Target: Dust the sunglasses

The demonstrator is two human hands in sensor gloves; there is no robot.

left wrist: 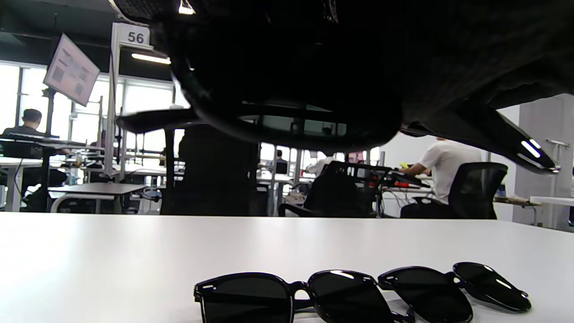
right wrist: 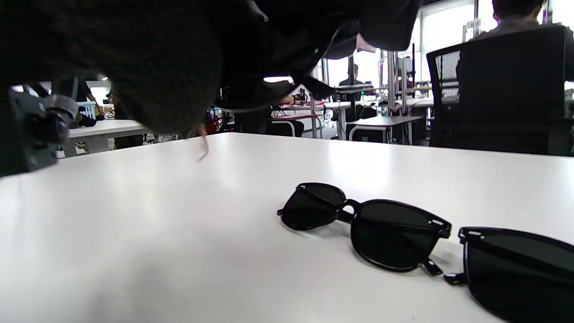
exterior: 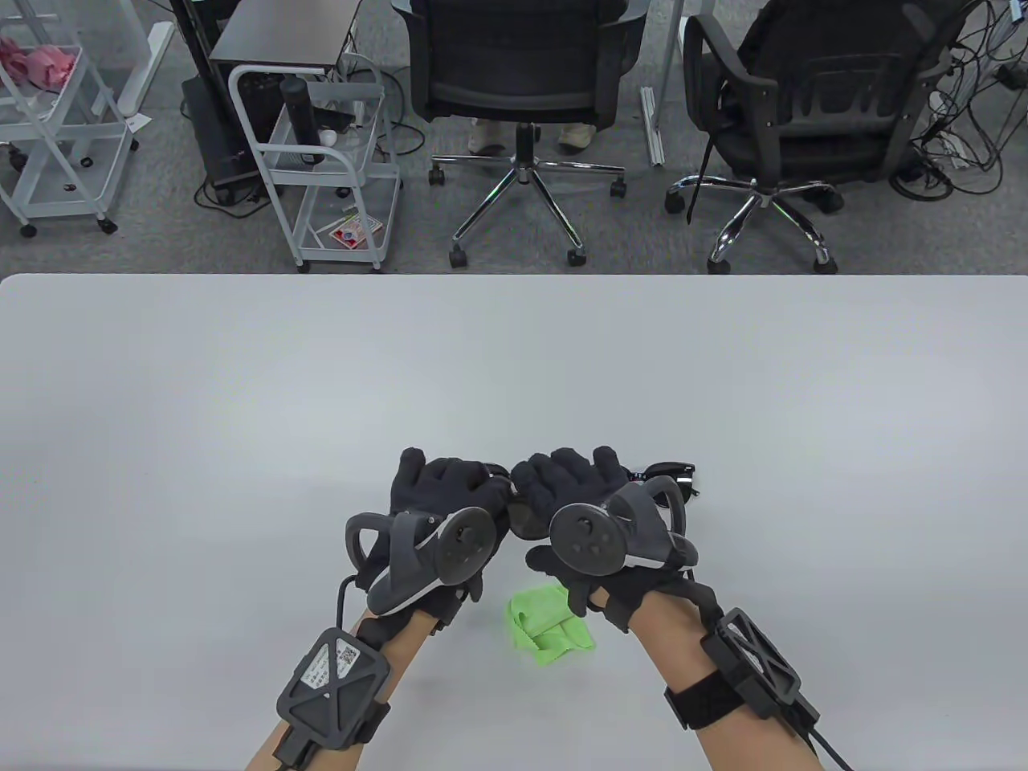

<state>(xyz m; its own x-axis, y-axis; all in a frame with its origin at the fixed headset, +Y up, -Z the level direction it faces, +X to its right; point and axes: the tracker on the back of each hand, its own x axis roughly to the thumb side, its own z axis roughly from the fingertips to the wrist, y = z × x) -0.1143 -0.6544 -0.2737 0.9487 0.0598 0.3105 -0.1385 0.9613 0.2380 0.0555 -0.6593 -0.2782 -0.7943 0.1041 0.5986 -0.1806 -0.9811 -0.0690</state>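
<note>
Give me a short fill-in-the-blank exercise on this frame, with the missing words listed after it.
1. The wrist views show ____ pairs of sunglasses lying on the table: the left pair and the right pair.
2. The cloth near the right hand is ____ in colour.
3. Both pairs have ____ frames and dark lenses.
4. In the table view, the cloth lies nearer the ____ edge than the left hand does.

Missing words: two; green; black; bottom

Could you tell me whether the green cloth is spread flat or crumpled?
Crumpled: the green cloth lies bunched with visible folds on the table, near the right hand.
</note>
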